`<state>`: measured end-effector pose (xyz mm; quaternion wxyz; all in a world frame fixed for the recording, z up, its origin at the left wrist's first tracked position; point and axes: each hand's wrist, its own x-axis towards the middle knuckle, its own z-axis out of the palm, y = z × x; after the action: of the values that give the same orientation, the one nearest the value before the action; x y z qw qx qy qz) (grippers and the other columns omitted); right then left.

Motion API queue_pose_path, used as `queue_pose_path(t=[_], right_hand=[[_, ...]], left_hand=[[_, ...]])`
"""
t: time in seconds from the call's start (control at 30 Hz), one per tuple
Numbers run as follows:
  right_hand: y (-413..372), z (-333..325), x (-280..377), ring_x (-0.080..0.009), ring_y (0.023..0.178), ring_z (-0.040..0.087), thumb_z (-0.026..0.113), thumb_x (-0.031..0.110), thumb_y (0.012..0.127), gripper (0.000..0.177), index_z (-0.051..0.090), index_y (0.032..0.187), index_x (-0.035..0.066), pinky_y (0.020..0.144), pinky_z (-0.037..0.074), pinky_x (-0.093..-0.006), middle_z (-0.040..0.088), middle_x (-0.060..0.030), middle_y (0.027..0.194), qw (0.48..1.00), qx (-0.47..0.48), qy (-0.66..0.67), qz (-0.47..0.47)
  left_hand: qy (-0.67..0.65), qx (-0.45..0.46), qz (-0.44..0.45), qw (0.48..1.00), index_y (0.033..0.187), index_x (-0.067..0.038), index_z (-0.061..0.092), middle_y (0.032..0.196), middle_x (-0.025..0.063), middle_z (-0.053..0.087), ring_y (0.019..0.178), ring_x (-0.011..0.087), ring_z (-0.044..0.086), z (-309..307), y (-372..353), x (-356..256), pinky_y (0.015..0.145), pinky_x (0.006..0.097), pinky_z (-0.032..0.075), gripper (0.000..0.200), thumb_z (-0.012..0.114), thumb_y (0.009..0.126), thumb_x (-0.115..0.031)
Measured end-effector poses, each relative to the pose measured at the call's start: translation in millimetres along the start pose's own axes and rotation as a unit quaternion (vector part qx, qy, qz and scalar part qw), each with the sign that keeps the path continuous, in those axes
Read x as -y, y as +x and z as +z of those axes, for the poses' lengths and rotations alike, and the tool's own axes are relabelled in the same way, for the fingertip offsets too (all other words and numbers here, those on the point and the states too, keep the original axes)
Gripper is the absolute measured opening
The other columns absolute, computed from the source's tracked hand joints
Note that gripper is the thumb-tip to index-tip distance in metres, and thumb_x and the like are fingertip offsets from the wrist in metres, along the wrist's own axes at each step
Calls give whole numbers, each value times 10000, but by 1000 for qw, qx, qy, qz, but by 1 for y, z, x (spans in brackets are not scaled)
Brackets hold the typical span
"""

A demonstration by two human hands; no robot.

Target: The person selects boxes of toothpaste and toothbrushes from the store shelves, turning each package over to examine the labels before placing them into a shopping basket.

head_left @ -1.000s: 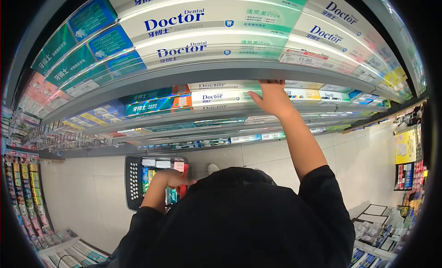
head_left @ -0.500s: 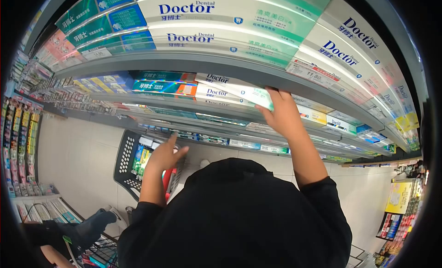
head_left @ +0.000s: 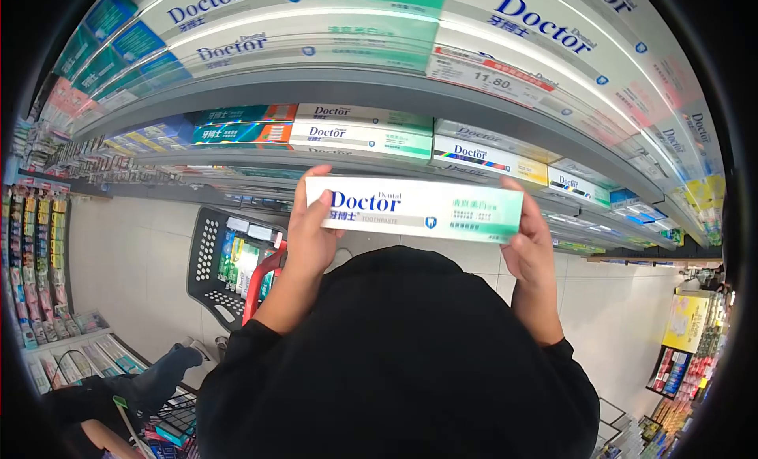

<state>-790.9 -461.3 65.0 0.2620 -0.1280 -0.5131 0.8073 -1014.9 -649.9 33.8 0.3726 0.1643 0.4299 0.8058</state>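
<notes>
A long white toothpaste box (head_left: 414, 209) with a green right end and blue "Doctor" lettering is held level in front of my chest. My left hand (head_left: 312, 226) grips its left end, fingers behind and thumb on the front. Around the green right end, the fingers and thumb of my right hand (head_left: 527, 239) are closed. Behind the box, the shelf (head_left: 260, 161) bears matching white boxes (head_left: 359, 138) and teal and orange boxes (head_left: 241, 133).
A dark basket (head_left: 207, 258) with a red handle (head_left: 257, 284) stands on the floor at the left, holding several packages. An upper shelf edge (head_left: 316, 92) crosses above my hands. Another person's leg (head_left: 162, 376) shows at the lower left. Racks line both sides.
The white and green box has come off the shelf and moved down in front of me. My left hand, empty before, now holds its left end. The view has shifted slightly to the right.
</notes>
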Motion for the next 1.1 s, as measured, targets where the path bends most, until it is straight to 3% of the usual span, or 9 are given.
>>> queue_pose_path(t=[0.13, 0.23, 0.3, 0.4, 0.57, 0.8, 0.93, 0.97, 1.1], right_hand=[[-14, 5, 19, -200, 1175, 440, 797, 194, 651, 994, 178, 1398, -23, 997, 284, -298, 465, -128, 1254, 996, 9, -83, -28], [-26, -9, 16, -187, 1150, 461, 840, 118, 583, 1047, 193, 1396, -14, 967, 324, -299, 493, -112, 1226, 989, 35, -139, -42], [-30, -11, 14, -185, 1136, 477, 839, 133, 586, 1037, 204, 1393, -10, 955, 343, -305, 509, -109, 1210, 988, 17, -147, -49], [-36, -10, 10, -189, 1122, 496, 838, 145, 590, 1016, 225, 1386, -10, 943, 365, -314, 524, -112, 1197, 988, -19, -142, -57], [-36, -8, 12, -204, 1111, 512, 833, 152, 599, 985, 250, 1376, -9, 935, 385, -321, 532, -116, 1194, 987, -55, -139, -54], [-34, -22, 19, -225, 1128, 498, 785, 103, 661, 878, 277, 1373, 23, 946, 388, -337, 485, -145, 1254, 957, -64, -269, -92], [-27, -23, 20, -263, 1158, 474, 745, 73, 705, 789, 312, 1365, 67, 958, 386, -376, 422, -193, 1312, 927, -83, -319, -178], [-26, -25, 19, -294, 1172, 464, 729, 53, 717, 747, 332, 1350, 72, 961, 385, -391, 394, -230, 1322, 909, -99, -350, -203], [-18, -19, 20, -318, 1131, 493, 713, 9, 714, 731, 319, 1321, 114, 924, 424, -407, 393, -251, 1307, 856, -93, -417, -293]], left_hand=[[47, 2, 7, 999, 1269, -34, 369, 849, 30, 567, 650, 66, 531, 25, 3, -13, 453, 194, 344, 430, 420, 901, -248], [39, 44, 7, 998, 1276, -8, 351, 969, 89, 544, 854, 132, 556, 24, 3, -16, 704, 261, 450, 442, 422, 892, -215], [32, 47, 14, 998, 1289, 7, 329, 1105, 140, 501, 1062, 205, 511, 28, 1, -20, 923, 344, 399, 497, 459, 856, -199], [35, 107, 16, 994, 1302, 14, 312, 1142, 147, 492, 1098, 224, 500, 27, 0, -30, 933, 346, 394, 589, 511, 801, -223], [99, 143, 5, 985, 1420, 5, 91, 1293, 164, 421, 1220, 233, 398, 31, -9, -45, 1030, 313, 239, 928, 639, 681, -113], [165, 240, 45, 956, 1423, -4, 67, 1350, 184, 370, 1253, 233, 356, 15, -9, -49, 1038, 318, 213, 952, 652, 672, 10], [214, 281, 97, 930, 1408, -12, 191, 1323, 129, 417, 1241, 191, 366, 9, -11, -47, 1024, 317, 241, 878, 700, 692, -1], [251, 273, 110, 922, 1344, -42, 356, 1278, 118, 476, 1197, 215, 440, 9, -12, -48, 988, 323, 319, 748, 723, 693, -40], [340, 259, 246, 870, 1165, -130, 542, 1193, 123, 552, 1040, 302, 555, 16, -5, -50, 865, 341, 436, 529, 726, 672, -77]])
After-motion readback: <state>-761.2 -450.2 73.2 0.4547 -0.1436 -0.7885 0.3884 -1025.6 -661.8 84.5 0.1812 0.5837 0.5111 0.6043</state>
